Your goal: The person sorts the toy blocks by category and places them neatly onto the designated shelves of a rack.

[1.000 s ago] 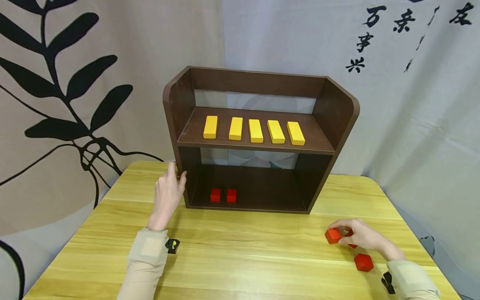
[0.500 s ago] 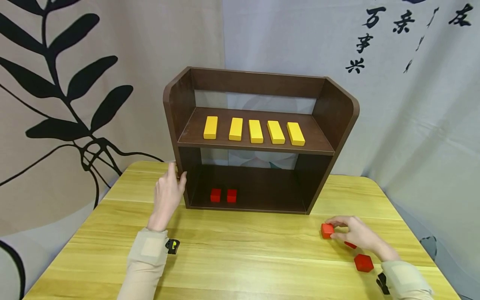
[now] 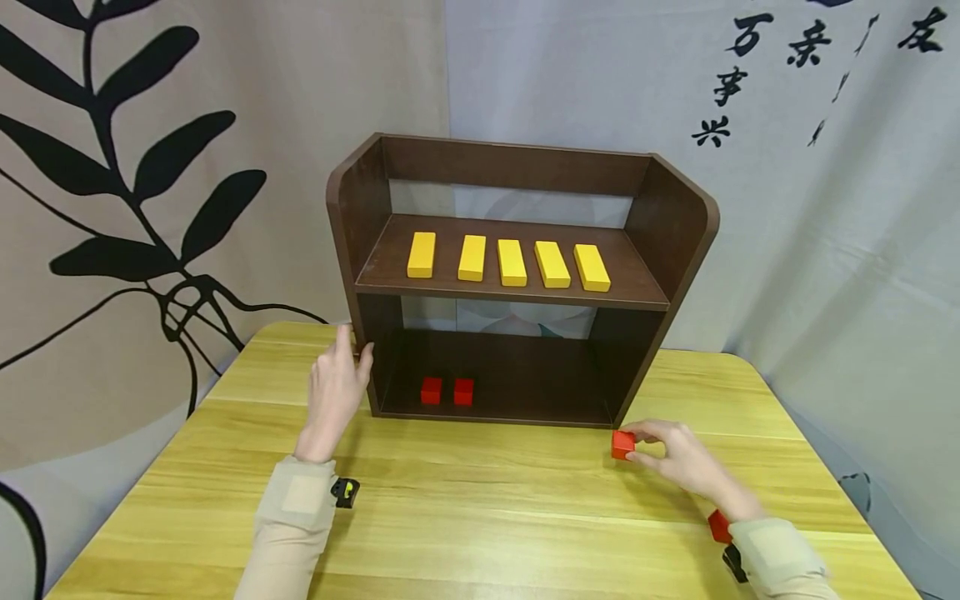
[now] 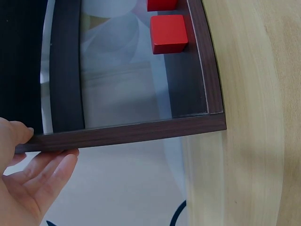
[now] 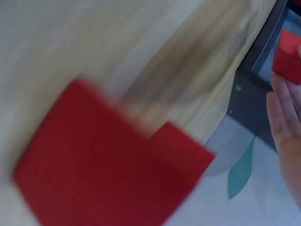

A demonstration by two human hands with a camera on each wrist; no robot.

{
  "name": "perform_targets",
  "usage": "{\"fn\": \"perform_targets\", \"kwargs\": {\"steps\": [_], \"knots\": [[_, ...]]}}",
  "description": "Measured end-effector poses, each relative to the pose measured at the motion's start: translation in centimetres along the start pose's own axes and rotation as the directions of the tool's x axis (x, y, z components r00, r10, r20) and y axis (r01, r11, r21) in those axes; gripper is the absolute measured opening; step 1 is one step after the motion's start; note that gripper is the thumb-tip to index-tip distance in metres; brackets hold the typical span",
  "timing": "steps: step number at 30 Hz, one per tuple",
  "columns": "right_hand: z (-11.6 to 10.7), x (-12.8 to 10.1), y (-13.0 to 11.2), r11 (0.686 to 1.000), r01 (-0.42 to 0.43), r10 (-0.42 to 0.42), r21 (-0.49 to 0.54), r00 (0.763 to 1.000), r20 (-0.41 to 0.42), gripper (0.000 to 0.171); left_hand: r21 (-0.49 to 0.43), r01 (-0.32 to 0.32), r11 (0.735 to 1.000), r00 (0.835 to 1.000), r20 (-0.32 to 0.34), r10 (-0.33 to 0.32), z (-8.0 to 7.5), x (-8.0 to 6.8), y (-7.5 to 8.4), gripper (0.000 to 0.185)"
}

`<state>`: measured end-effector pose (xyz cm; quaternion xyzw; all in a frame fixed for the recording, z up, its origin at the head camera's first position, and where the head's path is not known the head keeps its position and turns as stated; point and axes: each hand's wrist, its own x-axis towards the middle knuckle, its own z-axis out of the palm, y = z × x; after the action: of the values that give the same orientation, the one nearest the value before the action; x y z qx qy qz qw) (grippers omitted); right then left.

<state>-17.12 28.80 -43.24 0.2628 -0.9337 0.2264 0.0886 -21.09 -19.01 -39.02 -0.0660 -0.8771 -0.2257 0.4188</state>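
My right hand [image 3: 686,462] pinches a red cube [image 3: 623,445] between thumb and fingertips, just in front of the lower right corner of a dark brown two-tier shelf [image 3: 517,183]. At the shelf's left side panel, my left hand [image 3: 337,390] grips the edge; the left wrist view shows the thumb inside and fingers outside. Two red cubes, a left one [image 3: 431,391] and a right one [image 3: 463,392], sit side by side on the lower tier. Several yellow blocks [image 3: 512,262] lie in a row on the upper tier.
Another red block [image 3: 719,527] on the wooden table [image 3: 480,517] is partly covered by my right wrist. Two red blocks, a near one [image 5: 94,165] and a farther one [image 5: 183,153], loom in the right wrist view. A curtain [image 3: 825,250] hangs behind.
My right hand has carried the red cube left and toward the shelf, away from the other loose red blocks. The left hand, shelf and yellow blocks have stayed put.
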Motion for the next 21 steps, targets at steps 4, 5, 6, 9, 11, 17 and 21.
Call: {"fn": "perform_targets", "kwargs": {"steps": [4, 5, 6, 9, 11, 17, 21], "knots": [[0.6, 0.8, -1.0, 0.999, 0.034, -0.035, -0.007, 0.999, -0.037, 0.032, 0.001, -0.001, 1.0, 1.0, -0.003, 0.001, 0.0, 0.0, 0.0, 0.028], [0.7, 1.1, -1.2, 0.999, 0.044, -0.044, -0.006, 0.998, -0.047, 0.032, 0.001, -0.001, 1.0, 1.0, -0.003, 0.001, -0.1, 0.0, 0.1, 0.028], [0.9, 1.3, -1.5, 0.999, 0.052, -0.052, -0.007, 0.997, -0.058, 0.032, 0.001, 0.0, 1.0, 1.0, -0.003, 0.0, -0.1, 0.0, 0.1, 0.028], [1.4, 2.0, -1.9, 0.998, 0.064, -0.063, 0.001, 0.995, -0.082, 0.034, -0.001, 0.0, 1.0, 1.0, 0.001, 0.0, -0.1, 0.0, 0.1, 0.028], [1.7, 2.4, -2.2, 0.997, 0.077, -0.075, 0.009, 0.992, -0.103, 0.035, -0.003, -0.001, 1.0, 1.0, 0.004, 0.001, -0.1, 0.1, 0.1, 0.028], [2.4, 3.7, -3.0, 0.991, 0.131, -0.124, 0.029, 0.977, -0.173, 0.037, -0.006, -0.011, 1.0, 1.0, -0.002, 0.011, -0.1, 0.0, 0.1, 0.028], [2.8, 4.5, -3.5, 0.984, 0.169, -0.156, 0.051, 0.968, -0.197, 0.036, -0.004, -0.012, 1.0, 1.0, 0.0, 0.012, -0.1, 0.0, 0.0, 0.029]]}}
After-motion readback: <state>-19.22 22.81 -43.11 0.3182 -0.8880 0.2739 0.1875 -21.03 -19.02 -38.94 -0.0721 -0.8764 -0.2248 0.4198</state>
